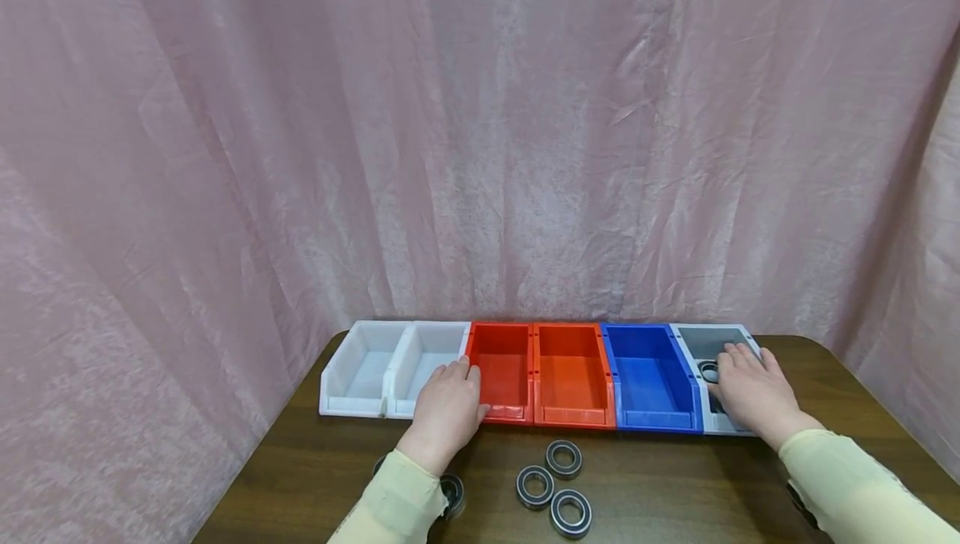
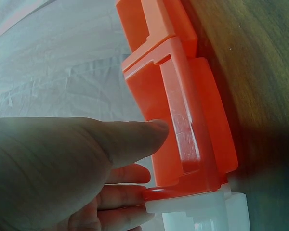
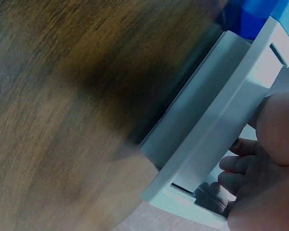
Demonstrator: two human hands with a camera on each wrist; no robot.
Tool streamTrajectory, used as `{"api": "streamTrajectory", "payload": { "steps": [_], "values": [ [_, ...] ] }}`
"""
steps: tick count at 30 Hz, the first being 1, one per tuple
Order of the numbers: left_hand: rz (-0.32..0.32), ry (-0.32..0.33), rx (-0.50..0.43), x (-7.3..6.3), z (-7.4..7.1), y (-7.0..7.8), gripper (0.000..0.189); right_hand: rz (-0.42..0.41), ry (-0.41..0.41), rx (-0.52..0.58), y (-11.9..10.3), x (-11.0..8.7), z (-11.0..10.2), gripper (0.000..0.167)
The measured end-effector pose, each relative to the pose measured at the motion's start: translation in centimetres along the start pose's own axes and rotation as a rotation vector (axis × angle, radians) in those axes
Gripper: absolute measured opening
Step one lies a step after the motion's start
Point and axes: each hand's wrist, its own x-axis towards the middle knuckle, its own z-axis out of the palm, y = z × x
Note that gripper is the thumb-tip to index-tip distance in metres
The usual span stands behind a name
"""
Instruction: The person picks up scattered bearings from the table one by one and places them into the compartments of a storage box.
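Observation:
In the head view my left hand (image 1: pixel 447 406) lies over the front of a red bin (image 1: pixel 504 371) and the white bin (image 1: pixel 429 352) beside it. Its thumb is stretched out at the red bin's front, with nothing seen in its grasp; the left wrist view shows the other fingers (image 2: pixel 123 195) near the bins' joint. My right hand (image 1: pixel 757 390) reaches into the grey bin (image 1: pixel 708 334) at the right end, its fingers loosely extended. A ring-shaped bearing (image 1: pixel 708 371) lies in that bin against the hand. Part of the bin's inside is hidden under the palm.
Three bearings (image 1: pixel 564 459) lie grouped on the wooden table (image 1: pixel 645 486); another bearing (image 1: pixel 452 492) shows partly beside the left sleeve. An orange-red bin (image 1: pixel 573 369) and a blue bin (image 1: pixel 651 377) stand between the hands. A pink curtain (image 1: pixel 480 152) hangs behind the row.

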Motion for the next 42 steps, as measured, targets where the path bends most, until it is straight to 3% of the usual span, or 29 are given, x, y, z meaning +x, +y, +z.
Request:
{"api": "streamTrajectory", "payload": {
  "steps": [26,32,42],
  "values": [
    [0.009,0.024,0.002,-0.1,-0.3,0.1,0.065,-0.018,-0.065,-0.082,-0.4,0.3,0.0,0.045],
    [0.001,0.012,-0.006,-0.2,-0.2,0.1,0.065,-0.037,-0.063,-0.090,-0.7,0.3,-0.3,0.038],
    [-0.011,-0.003,-0.011,-0.2,0.0,0.1,0.067,-0.036,-0.071,-0.102,-1.1,0.4,-0.6,0.011]
  ]
}}
